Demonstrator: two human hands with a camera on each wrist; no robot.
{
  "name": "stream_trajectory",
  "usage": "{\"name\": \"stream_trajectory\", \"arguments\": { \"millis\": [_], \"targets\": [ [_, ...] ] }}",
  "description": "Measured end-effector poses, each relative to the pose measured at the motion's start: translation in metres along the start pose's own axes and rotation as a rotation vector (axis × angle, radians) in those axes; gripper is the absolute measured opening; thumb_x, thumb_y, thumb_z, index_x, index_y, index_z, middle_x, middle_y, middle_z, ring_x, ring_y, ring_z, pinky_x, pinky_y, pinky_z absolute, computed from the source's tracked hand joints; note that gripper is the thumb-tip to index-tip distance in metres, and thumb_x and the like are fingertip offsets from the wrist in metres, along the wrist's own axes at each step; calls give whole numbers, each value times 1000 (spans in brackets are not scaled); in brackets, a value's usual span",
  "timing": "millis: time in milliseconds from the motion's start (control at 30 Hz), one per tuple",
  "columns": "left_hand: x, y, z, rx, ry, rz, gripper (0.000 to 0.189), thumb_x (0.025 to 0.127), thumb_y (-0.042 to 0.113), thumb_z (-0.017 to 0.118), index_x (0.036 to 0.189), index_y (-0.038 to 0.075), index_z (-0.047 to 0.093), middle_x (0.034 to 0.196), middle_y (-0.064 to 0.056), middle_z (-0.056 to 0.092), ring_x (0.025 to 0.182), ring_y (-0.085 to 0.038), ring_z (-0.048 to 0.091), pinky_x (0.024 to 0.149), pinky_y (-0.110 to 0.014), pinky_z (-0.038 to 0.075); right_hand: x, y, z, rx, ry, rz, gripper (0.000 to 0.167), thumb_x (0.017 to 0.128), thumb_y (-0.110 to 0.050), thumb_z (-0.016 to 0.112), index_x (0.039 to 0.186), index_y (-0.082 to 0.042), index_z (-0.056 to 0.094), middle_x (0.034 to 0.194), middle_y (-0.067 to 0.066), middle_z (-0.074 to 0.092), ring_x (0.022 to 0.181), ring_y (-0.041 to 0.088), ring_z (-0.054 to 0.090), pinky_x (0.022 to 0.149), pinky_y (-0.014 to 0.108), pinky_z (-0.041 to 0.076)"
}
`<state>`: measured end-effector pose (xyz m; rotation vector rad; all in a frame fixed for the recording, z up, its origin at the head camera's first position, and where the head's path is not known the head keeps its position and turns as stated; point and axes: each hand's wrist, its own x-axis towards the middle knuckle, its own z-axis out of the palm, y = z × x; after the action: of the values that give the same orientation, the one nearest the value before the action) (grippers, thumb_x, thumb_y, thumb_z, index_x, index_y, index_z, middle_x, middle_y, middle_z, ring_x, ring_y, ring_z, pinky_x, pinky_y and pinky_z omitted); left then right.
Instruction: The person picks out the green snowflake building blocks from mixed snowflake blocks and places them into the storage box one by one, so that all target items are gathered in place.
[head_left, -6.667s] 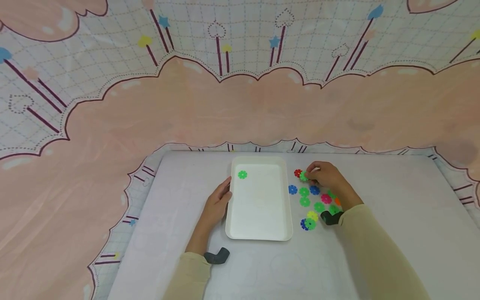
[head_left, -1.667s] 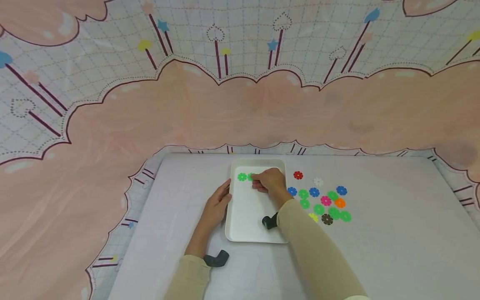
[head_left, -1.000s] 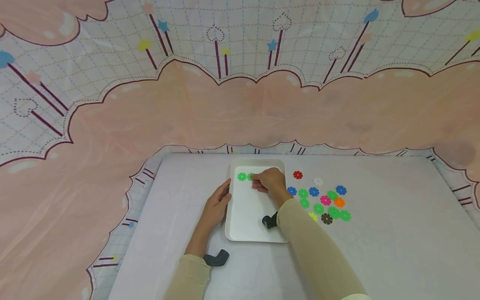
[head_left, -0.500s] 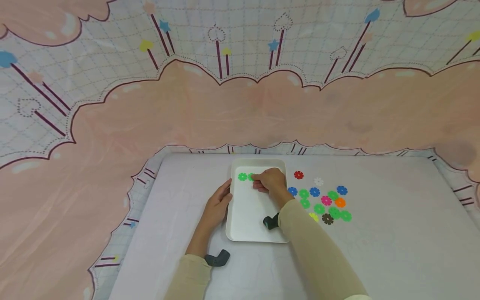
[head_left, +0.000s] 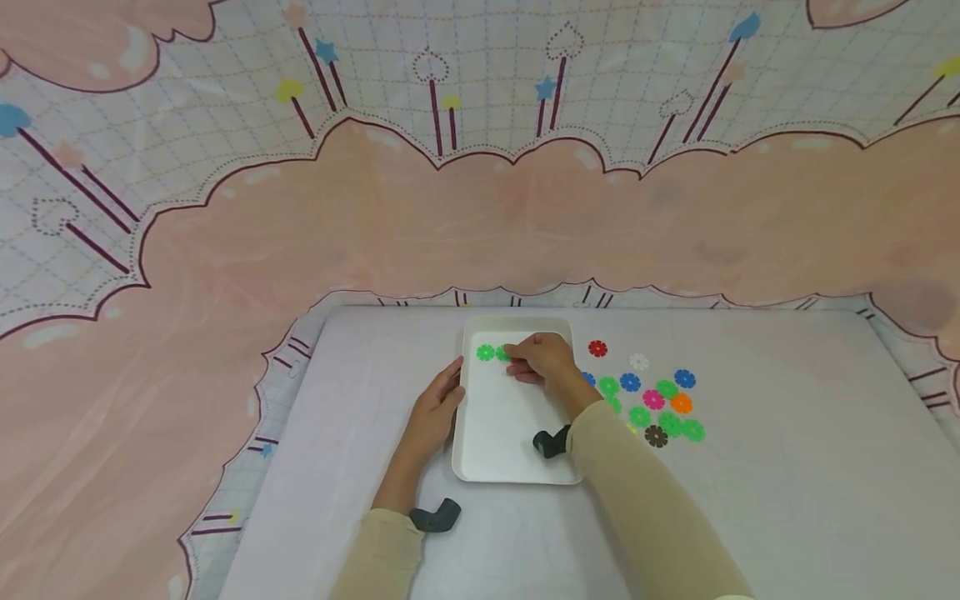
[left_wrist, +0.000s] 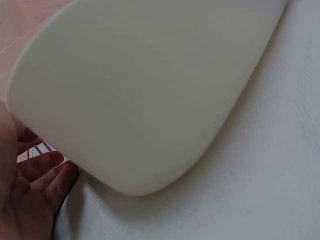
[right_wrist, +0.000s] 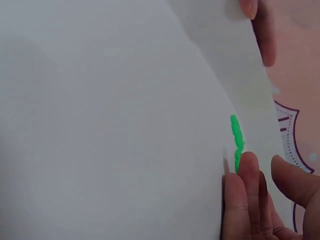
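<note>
A shallow white tray (head_left: 498, 437) lies on the white-covered table. At its left edge my left hand (head_left: 432, 410) grips the rim; the left wrist view shows the fingers (left_wrist: 47, 162) against the outer wall. Two green snowflake discs (head_left: 486, 352) sit side by side near the tray's top left. My right hand (head_left: 546, 358) reaches over the tray, index fingertip on the right-hand disc, partly covering it. In the right wrist view the discs (right_wrist: 236, 131) appear edge-on, and the thumb (right_wrist: 292, 180) stands apart from the fingers.
Right of the tray several loose snowflake discs lie scattered, among them red (head_left: 597, 348), white (head_left: 638, 362), pink (head_left: 654, 400), orange (head_left: 682, 403) and brown (head_left: 656, 436). My right sleeve (head_left: 645, 492) hides some. A patterned cloth backdrop (head_left: 525, 225) stands behind the table.
My right hand has come left from the loose discs with a green one, now beside the first in the tray. Lately its wrist shifted slightly right and its thumb parted. The left hand stays.
</note>
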<state>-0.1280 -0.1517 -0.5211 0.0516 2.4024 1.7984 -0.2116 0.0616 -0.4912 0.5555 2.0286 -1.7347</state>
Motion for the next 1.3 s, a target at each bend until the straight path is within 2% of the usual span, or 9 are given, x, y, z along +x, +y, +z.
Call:
{"name": "stream_trajectory", "arguments": {
  "millis": [133, 367, 533, 667, 900, 1133, 1300],
  "targets": [
    [0, 0, 0, 1, 4, -3, 51, 107, 22, 49, 157, 26, 41, 157, -5, 49, 143, -30, 49, 115, -54, 44, -3, -3, -5, 23, -62, -34, 26, 90, -22, 79, 103, -6, 64, 90, 6, 73, 71, 14, 72, 68, 26, 63],
    [1, -2, -1, -12, -8, 8, 51, 107, 21, 51, 157, 24, 41, 156, -4, 49, 143, -27, 50, 116, -52, 44, -12, -10, -11, -53, -127, -91, 33, 92, -25, 78, 114, -6, 62, 104, 8, 70, 87, 18, 67, 78, 25, 62],
    [1, -1, -2, -12, -4, 6, 52, 107, 21, 50, 158, 23, 41, 156, -5, 49, 143, -28, 50, 115, -53, 44, -24, -19, -21, -139, -187, -169, 35, 94, -26, 75, 121, -7, 62, 111, 10, 69, 101, 26, 66, 85, 27, 57],
    [1, 0, -2, -9, 3, 11, 52, 107, 21, 49, 158, 23, 41, 157, -6, 49, 144, -29, 49, 116, -53, 42, -33, -25, -33, -150, -231, -217, 42, 94, -22, 75, 128, -4, 60, 111, 9, 68, 103, 32, 61, 85, 32, 52],
    [3, -1, 1, 1, 0, 2, 51, 107, 21, 50, 157, 27, 41, 157, -6, 49, 143, -28, 49, 117, -52, 42, -39, -26, -60, -231, -234, -247, 46, 91, -25, 77, 130, -5, 61, 110, 6, 67, 100, 33, 57, 84, 37, 48],
    [3, 1, 1, -6, -1, -3, 52, 106, 21, 51, 157, 26, 42, 157, -7, 48, 144, -29, 48, 118, -52, 41, -44, -25, -90, -282, -219, -270, 50, 92, -25, 76, 132, -2, 58, 112, 8, 67, 99, 32, 55, 77, 33, 45],
    [3, 0, 0, -1, 4, 0, 51, 106, 20, 51, 157, 25, 42, 157, -7, 49, 144, -29, 48, 118, -52, 41, -48, -19, -110, -360, -183, -267, 51, 93, -31, 74, 134, -5, 59, 118, 10, 67, 107, 31, 58, 85, 36, 48]
  ]
}}
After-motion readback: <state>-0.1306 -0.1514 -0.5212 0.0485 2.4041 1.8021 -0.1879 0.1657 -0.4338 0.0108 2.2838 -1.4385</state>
